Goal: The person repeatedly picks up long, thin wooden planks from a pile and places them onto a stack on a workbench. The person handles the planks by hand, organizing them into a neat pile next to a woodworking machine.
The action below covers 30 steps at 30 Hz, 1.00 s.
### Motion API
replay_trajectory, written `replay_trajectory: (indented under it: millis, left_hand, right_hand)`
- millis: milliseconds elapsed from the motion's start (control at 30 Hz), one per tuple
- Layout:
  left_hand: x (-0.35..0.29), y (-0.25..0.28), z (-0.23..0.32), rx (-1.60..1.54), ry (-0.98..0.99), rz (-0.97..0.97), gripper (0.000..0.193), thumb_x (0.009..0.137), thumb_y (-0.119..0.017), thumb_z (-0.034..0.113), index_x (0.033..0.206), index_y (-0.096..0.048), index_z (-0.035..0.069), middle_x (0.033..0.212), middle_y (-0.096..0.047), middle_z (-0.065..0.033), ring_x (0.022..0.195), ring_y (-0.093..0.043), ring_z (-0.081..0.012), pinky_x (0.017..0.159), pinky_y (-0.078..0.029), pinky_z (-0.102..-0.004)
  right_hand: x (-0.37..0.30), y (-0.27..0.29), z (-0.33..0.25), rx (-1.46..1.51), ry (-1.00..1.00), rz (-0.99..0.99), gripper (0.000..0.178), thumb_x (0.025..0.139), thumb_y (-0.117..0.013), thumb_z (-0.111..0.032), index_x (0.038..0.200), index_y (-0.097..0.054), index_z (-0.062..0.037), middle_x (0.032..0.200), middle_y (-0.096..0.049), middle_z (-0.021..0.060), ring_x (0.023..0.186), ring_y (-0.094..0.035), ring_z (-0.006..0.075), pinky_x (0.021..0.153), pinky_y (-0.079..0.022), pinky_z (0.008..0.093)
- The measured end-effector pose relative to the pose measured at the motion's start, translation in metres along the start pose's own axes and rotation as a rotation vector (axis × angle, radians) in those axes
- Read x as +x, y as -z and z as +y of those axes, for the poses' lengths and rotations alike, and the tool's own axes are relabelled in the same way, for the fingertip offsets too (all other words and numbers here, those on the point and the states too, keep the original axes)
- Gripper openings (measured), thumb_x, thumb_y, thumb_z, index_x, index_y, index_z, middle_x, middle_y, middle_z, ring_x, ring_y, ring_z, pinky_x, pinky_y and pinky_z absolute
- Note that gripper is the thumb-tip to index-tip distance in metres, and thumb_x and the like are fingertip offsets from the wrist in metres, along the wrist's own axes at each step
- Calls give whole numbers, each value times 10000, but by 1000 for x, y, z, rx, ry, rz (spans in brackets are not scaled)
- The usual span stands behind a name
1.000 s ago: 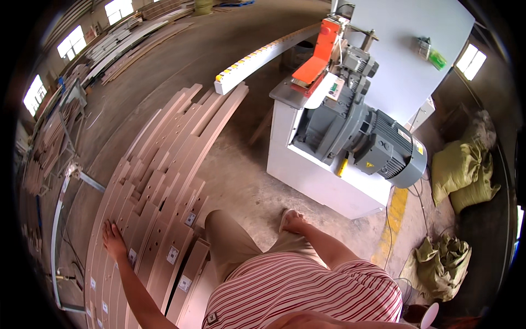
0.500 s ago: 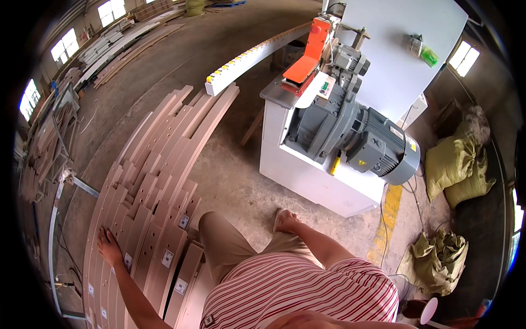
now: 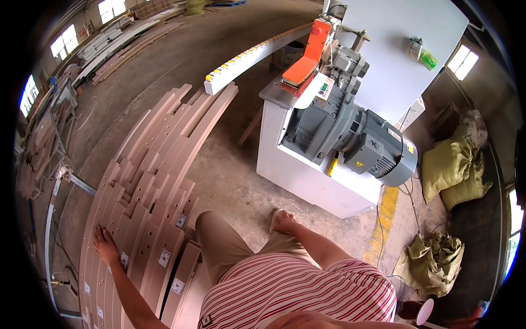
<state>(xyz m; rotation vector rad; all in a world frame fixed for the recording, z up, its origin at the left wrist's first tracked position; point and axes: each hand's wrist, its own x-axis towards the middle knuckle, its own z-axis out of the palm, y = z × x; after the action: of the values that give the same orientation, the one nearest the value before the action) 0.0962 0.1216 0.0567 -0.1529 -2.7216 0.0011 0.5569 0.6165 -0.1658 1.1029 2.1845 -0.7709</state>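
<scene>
My left hand (image 3: 106, 247) lies open on a stack of long brownish-pink boards (image 3: 129, 233), palm down with the fingers stretched out. Several boards carry small round holes, and white labels (image 3: 164, 257) are stuck on some of them. Their far ends are staggered. My right arm reaches forward, and my right hand (image 3: 283, 222) is at my right knee, in front of the white machine base. It appears small there, and its fingers do not show clearly. Nothing can be made out in it.
A machine with a large grey motor (image 3: 378, 145) and an orange guard (image 3: 308, 57) stands ahead on a white base (image 3: 307, 183). A long roller rail (image 3: 241, 63) extends from it, beyond the boards. Yellowish sacks (image 3: 449, 172) lie at right, a metal frame (image 3: 52, 219) at left.
The whole view has shifted slightly, with the scene sliding a little left. My left hand stays on the boards and my right hand stays at the knee.
</scene>
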Motion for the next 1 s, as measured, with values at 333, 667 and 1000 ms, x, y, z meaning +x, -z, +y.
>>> replay_trajectory:
  millis: [333, 667, 1000]
  left_hand:
    - [-1, 1, 0, -47, -6, -1, 439, 991, -403, 401, 1344, -518, 166, 1368, -511, -68, 1223, -484, -314, 993, -395, -473]
    - [-2, 5, 2, -47, -5, -22, 462, 995, -388, 409, 1355, -508, 146, 1382, -498, -81, 1245, -468, -320, 1017, -370, -477]
    - [-2, 4, 1, -50, -3, -8, 450, 994, -396, 390, 1345, -516, 135, 1372, -505, -74, 1242, -468, -315, 1004, -380, -474]
  right_hand:
    - [4, -3, 3, 16, 12, -2, 732, 761, -609, -582, 1426, -396, -364, 1585, -64, 163, 1403, -150, 499, 1120, -247, 552]
    - [1, 1, -1, 17, -17, -21, 741, 764, -600, -601, 1435, -366, -391, 1596, -31, 117, 1435, -103, 436, 1074, -271, 625]
    - [-12, 10, -6, 53, 4, -23, 777, 745, -611, -615, 1439, -381, -349, 1585, -57, 157, 1412, -111, 495, 1117, -243, 562]
